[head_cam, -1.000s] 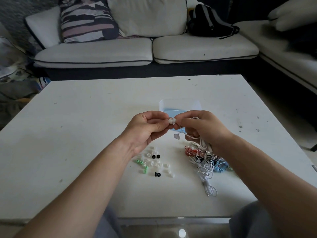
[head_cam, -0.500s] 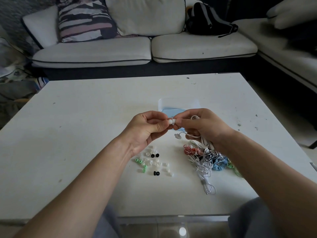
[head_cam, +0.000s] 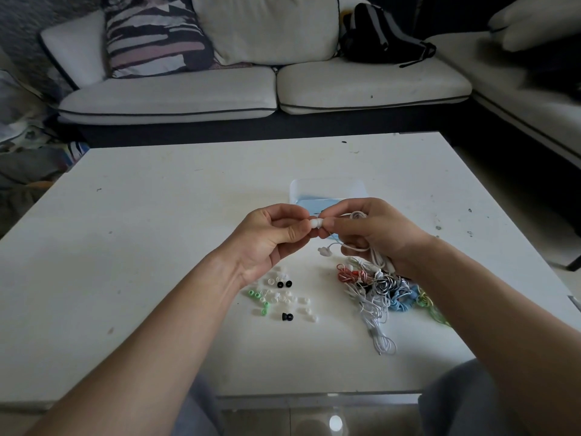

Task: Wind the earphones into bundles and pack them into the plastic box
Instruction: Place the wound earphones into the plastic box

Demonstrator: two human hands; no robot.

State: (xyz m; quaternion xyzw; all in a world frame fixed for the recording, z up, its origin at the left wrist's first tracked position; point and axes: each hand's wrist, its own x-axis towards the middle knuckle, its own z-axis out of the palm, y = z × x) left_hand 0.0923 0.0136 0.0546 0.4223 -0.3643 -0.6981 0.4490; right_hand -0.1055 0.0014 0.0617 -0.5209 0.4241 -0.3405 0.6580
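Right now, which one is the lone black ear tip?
On the white table, find the scattered ear tips near the left hand. The lone black ear tip lies at their near edge; the black pair sits farther back.

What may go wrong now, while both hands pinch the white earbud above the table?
1. The earbud is only pinched by the left hand and right hand; it may slip and drop among the loose tips.
2. Its cable seems to run from the right hand down into the tangled pile; pulling may tighten knots or drag the pile.
3. The tips lie close to the left wrist; a sweep may scatter them.
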